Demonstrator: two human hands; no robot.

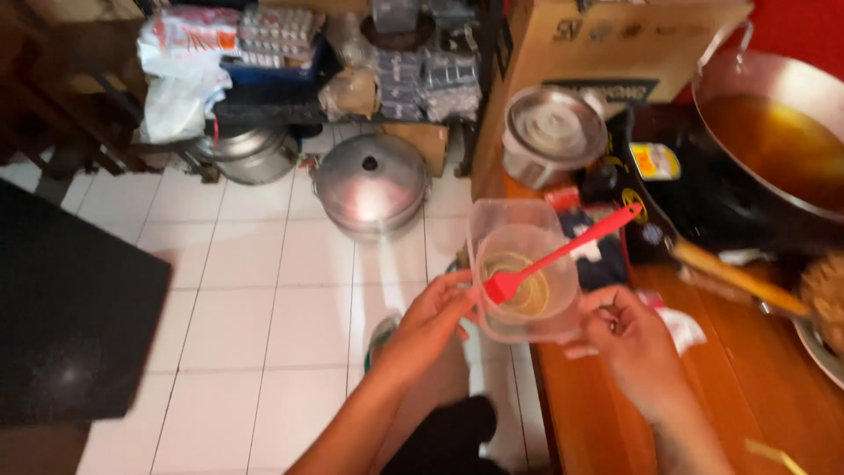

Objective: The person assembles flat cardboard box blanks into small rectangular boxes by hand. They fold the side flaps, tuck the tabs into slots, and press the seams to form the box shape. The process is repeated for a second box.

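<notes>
- Your left hand [437, 318] has its fingers curled against the near left side of a clear plastic container [524, 264], gripping its wall.
- Your right hand [626, 339] cups the container's lower right corner, fingers bent around it.
- The container sits at the left edge of the wooden tabletop [730, 387], with a little yellowish liquid in its bottom.
- A red silicone brush [556, 256] rests in it, bristles down and handle slanting up to the right.
- Beyond it stand a steel pot with a lid [554, 132] and a large wok of oil [774, 141].
- On the tiled floor [264, 299] sits a lidded metal steamer pot [371, 185].
</notes>
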